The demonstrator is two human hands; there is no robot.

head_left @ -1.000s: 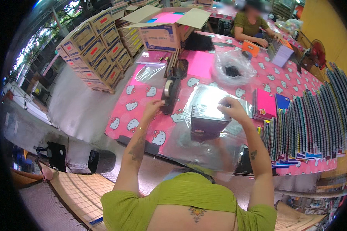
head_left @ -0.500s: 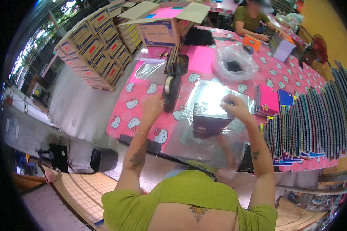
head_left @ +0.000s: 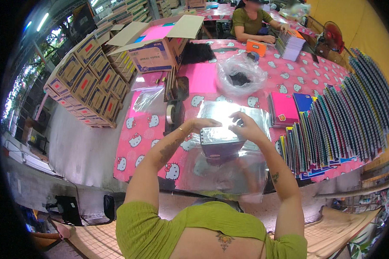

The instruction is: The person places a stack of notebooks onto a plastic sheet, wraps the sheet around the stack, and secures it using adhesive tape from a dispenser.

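My notebook stack [head_left: 222, 147] sits on clear film [head_left: 196, 178] on the desk [head_left: 143, 141]. Left hand [head_left: 207, 124]'s loosely open by its back edge, right hand [head_left: 245, 127]'s half-curled; can't tell if either's pinching film. I'd keep the stack square, film taut.

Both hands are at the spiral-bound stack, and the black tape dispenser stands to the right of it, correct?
Not quite: the black tape dispenser stands to the left of the spiral-bound stack, as the head view shows. The left hand and right hand are at it.
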